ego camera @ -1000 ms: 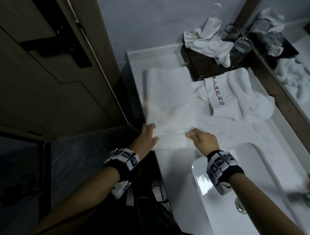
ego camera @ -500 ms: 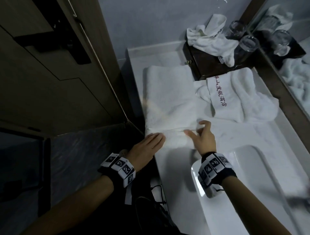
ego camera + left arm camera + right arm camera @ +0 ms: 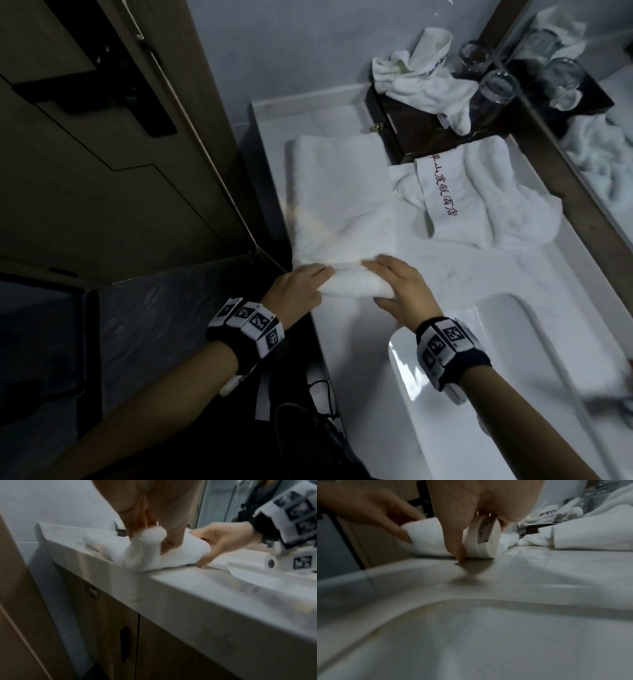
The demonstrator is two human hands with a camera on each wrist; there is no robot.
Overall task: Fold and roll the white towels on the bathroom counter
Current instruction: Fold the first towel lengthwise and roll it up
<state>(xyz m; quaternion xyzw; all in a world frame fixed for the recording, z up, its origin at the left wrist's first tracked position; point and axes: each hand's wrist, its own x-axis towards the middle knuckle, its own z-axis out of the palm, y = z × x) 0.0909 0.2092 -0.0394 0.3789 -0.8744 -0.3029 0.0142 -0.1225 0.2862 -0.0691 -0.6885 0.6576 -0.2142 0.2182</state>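
Note:
A folded white towel (image 3: pixel 342 198) lies lengthwise on the left of the white counter (image 3: pixel 455 274). Its near end is turned up into a short roll (image 3: pixel 356 286) at the counter's front edge. My left hand (image 3: pixel 301 287) grips the roll's left end (image 3: pixel 149 545), thumb and fingers curled round it. My right hand (image 3: pixel 400 291) curls over the right end (image 3: pixel 488 539), its thumb tip down on the counter. A second towel (image 3: pixel 479 198) with red characters lies crumpled to the right. A third towel (image 3: pixel 421 78) sits bunched on a dark box.
The dark wooden box (image 3: pixel 428 133) stands at the back with drinking glasses (image 3: pixel 496 89) beside a mirror. The sink basin (image 3: pixel 513 377) opens just right of my right wrist. A wooden door (image 3: pixel 102 137) stands close on the left. Cabinet fronts (image 3: pixel 154 649) run under the counter.
Both hands pinched the towel's flat near edge a second ago. They have since turned it over on itself, and now they wrap a small roll that has moved slightly away from me.

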